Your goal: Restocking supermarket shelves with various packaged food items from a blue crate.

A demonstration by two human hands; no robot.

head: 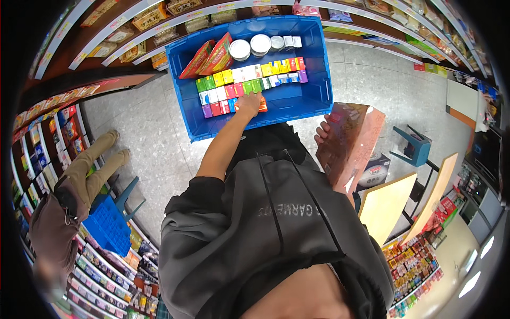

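Observation:
A blue plastic crate point(255, 119) lies before me. My left hand point(250, 103) reaches into it, over an orange packet point(262, 104) and against the green small boxes point(252, 86); its fingertips are partly hidden, so its grip is unclear. Rows of small colourful boxes point(239, 74) fill the crate's middle. Along its far side stand red and green pouches point(217, 56), round white-lidded containers point(260, 44) and small white boxes point(293, 42). My right hand point(322, 129) grips the edge of a large reddish-brown carton point(344, 139), held outside the crate at the right.
Shelves of packaged food point(151, 18) curve behind the crate. At left, a person point(59, 223) stands near a blue basket point(107, 225) and a blue stool point(129, 197). Another stool point(416, 147), a boxed ball point(373, 171) and wooden boards point(388, 203) are at right.

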